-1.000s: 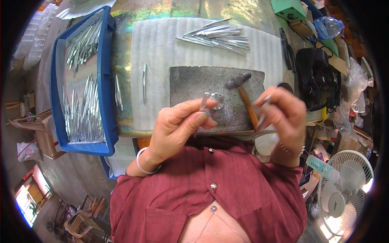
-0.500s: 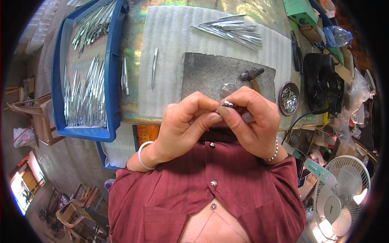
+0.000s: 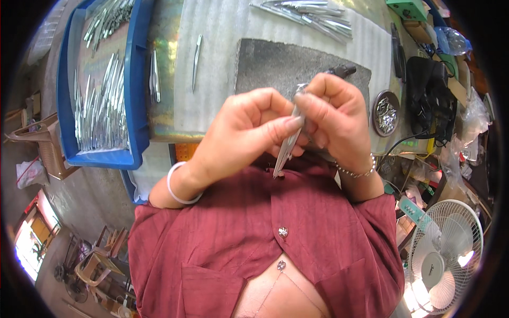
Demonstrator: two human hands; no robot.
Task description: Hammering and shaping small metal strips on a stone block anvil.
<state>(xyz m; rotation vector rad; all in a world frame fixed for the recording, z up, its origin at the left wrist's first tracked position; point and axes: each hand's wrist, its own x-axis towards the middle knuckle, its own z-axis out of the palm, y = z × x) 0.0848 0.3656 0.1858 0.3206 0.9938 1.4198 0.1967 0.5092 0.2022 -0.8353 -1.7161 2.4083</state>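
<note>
Both hands meet close to my chest over the near edge of a dark grey stone block. My left hand and my right hand pinch the same slim, pointed shiny metal piece, which slants down toward my shirt. A small hammer lies on the block just past my right fingers; only its dark head shows.
A blue tray of several shiny metal pieces stands at the left. A loose piece lies on the white ribbed mat, and a heap of them lies at the far edge. A small round dish, black gear and a fan are at the right.
The right hand has put the hammer down on the block and come over to the left hand. Both hands have drawn nearer to my chest and now hold the metal piece together.
</note>
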